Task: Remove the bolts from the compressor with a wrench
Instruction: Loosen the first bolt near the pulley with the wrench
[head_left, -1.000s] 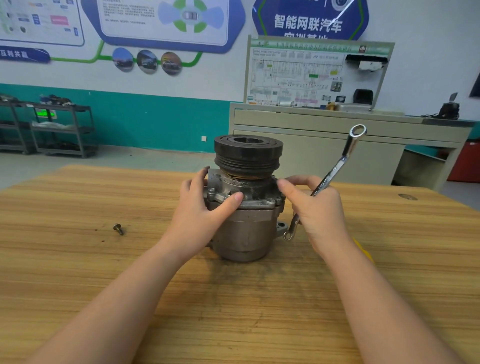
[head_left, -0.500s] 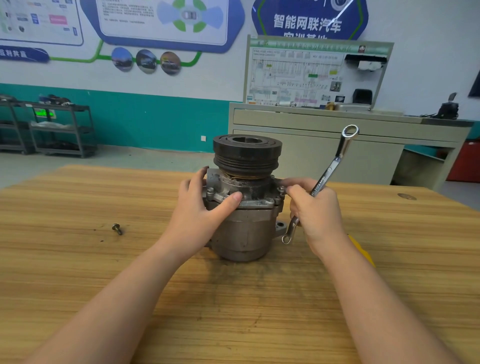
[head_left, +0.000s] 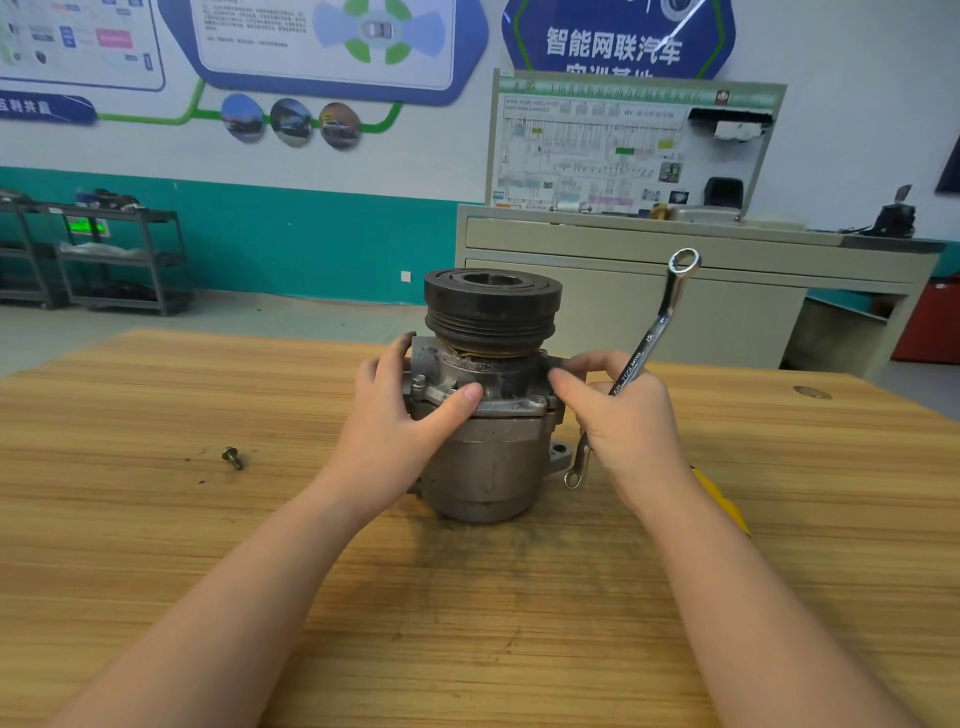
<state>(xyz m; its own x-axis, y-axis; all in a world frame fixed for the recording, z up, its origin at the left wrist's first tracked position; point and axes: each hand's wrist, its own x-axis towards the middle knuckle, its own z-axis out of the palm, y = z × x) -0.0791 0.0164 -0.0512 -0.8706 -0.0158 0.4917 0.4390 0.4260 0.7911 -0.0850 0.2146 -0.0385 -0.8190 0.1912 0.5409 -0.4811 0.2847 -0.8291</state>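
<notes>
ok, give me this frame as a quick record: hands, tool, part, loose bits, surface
part: compressor standing upright on the wooden table, dark pulley on top
left hand: left hand grips the compressor housing, thumb across the flange
right hand: right hand holds the wrench in its grip, fingertips at the flange's right edge
tool: wrench tilted, ring end up in the air, not on a bolt
loose bits: one bolt lying on the table, left of the compressor
bolts in place: one bolt head visible on the flange near the left thumb

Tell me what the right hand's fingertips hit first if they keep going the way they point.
The right hand points left at the compressor; its fingertips would meet the flange almost at once, probably at a bolt there.
</notes>
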